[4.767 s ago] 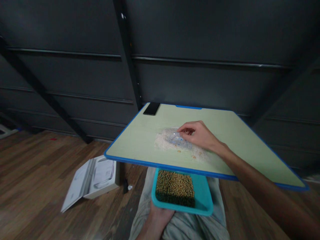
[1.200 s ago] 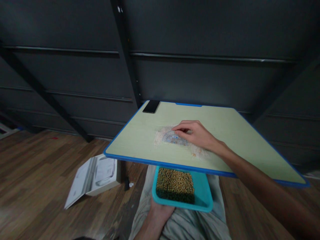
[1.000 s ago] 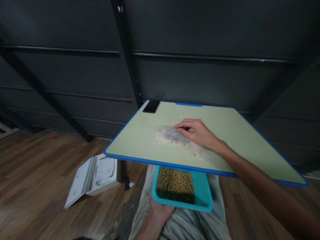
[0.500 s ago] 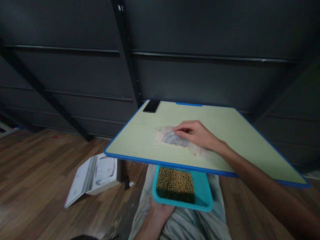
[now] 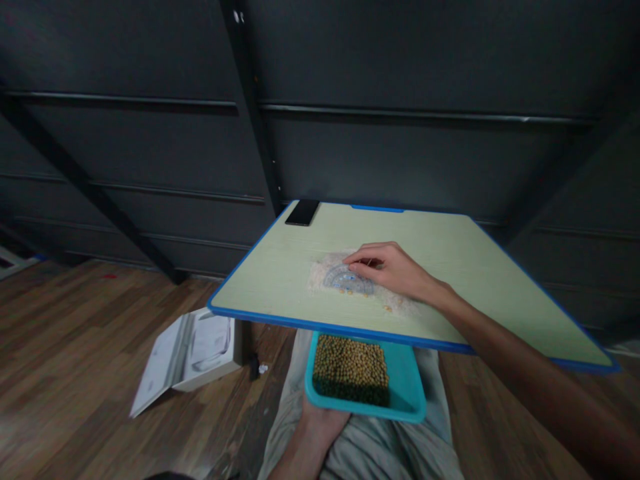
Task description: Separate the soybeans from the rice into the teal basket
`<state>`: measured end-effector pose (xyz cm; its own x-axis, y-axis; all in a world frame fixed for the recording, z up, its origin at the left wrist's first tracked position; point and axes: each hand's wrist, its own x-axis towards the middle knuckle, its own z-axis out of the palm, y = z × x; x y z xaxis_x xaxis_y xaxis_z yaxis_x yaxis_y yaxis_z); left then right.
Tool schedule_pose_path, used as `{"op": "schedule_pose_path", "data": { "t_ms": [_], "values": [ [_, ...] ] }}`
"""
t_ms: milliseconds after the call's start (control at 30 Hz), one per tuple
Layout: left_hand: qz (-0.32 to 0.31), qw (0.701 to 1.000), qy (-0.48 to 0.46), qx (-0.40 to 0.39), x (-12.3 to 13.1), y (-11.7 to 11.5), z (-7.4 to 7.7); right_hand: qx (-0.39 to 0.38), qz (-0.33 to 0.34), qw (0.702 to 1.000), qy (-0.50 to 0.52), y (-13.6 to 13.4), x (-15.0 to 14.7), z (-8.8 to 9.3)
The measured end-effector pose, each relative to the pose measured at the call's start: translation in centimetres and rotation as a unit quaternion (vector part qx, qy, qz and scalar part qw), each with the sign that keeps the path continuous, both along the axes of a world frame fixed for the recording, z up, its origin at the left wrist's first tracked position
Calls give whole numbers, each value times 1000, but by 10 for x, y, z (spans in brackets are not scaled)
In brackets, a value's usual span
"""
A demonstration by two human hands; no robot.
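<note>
In the head view, the thumb and fingertips of my right hand (image 5: 387, 267) are closed on the upper edge of a clear protractor (image 5: 345, 281). The protractor lies over a thin spread of pale grains (image 5: 319, 273) on a light green table (image 5: 425, 247) with a blue rim. A few yellowish beans (image 5: 350, 292) lie along its near straight edge, and others sit close to my palm. Below the table edge, my left hand (image 5: 323, 419) is under a turquoise tray (image 5: 407, 380), holding it on my lap; its fingers are hidden. Round beige beans (image 5: 353, 363) fill much of the tray.
A black phone (image 5: 303, 213) lies at the table's far left corner. On the wooden floor to the left stands an open white box (image 5: 213, 340), with a small black object (image 5: 254, 367) beside it. A dark panelled wall (image 5: 390, 153) rises behind the table.
My right hand and the protractor have shifted very slightly left. The beans along the protractor's near edge show more plainly. My left hand and the tray have stayed in place.
</note>
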<state>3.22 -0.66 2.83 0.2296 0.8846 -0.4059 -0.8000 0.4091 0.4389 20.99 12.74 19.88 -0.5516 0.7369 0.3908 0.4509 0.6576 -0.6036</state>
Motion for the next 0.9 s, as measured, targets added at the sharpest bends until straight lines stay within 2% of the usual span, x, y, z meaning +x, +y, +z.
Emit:
{"op": "schedule_pose_path", "data": {
  "t_ms": [67, 233, 467, 533, 733, 900],
  "values": [
    [22, 999, -24, -9, 0, -1, -4, -7, 6, 1000, 2, 0, -1, -1],
    [24, 996, -86, -18, 2, 2, -19, -13, 20, 1000, 9, -1, -2, -2],
    [5, 997, -79, 6, -1, 3, -39, -11, 68, 998, 7, -5, -4, -1],
    [1, 998, -62, 24, -2, 3, -38, -21, 78, 997, 8, -7, -5, 0],
    [2, 998, -5, 59, 0, 7, -22, -48, 121, 992, -9, -13, -6, 5],
    [-9, 994, 74, 85, 2, 9, -24, -69, 142, 987, -19, -13, -7, 5]
  ]
}}
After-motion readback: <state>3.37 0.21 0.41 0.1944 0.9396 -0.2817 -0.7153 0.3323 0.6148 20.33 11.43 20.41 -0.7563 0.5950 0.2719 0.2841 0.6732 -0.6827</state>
